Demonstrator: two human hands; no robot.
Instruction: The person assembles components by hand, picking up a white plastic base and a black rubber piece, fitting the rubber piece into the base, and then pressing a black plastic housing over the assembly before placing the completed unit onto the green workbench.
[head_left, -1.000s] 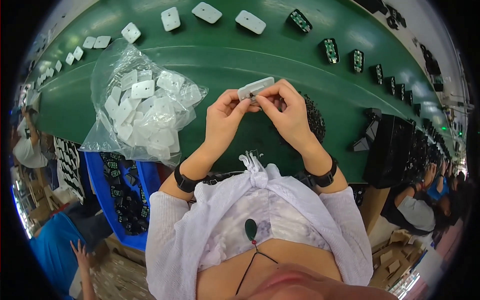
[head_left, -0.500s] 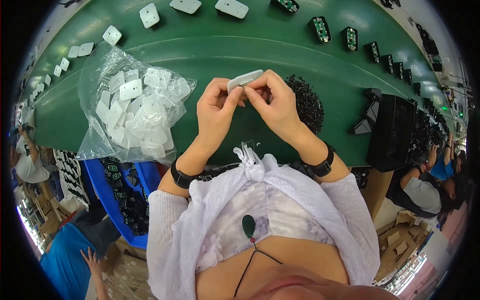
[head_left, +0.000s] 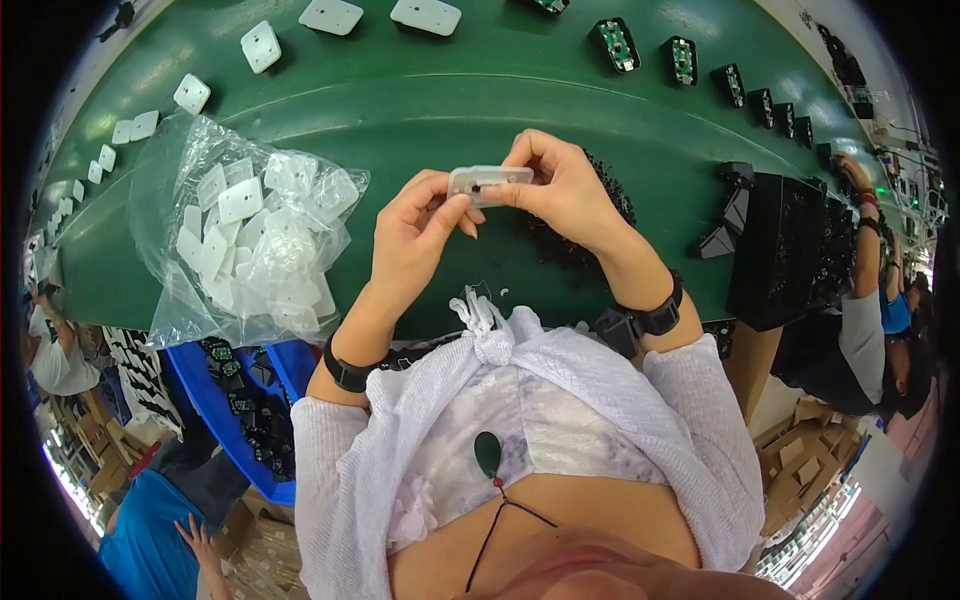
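Between my two hands is a white plastic cover plate (head_left: pixel 484 177) with rounded corners, held above the green table. My left hand (head_left: pixel 420 218) pinches its left end between thumb and fingers. My right hand (head_left: pixel 562 188) grips the other end, its thumb pressed on the plate's near face beside a small dark spot I cannot make out. Partly behind my right hand lies a heap of tiny black parts (head_left: pixel 570 250). To the left, a clear plastic bag (head_left: pixel 165 215) holds many similar white cover plates (head_left: pixel 240 201).
White cover plates (head_left: pixel 426 16) line the table's far left side. Black housings with green circuit boards (head_left: pixel 618 46) run along the far right. A black box (head_left: pixel 772 250) stands at right, near a co-worker's arm (head_left: pixel 866 240). A blue bin (head_left: pixel 205 400) sits lower left.
The cover plate has turned from a slanted, nearly edge-on pose to a level one showing more of its face. My left hand sits slightly lower. A co-worker's arm now reaches in at the right.
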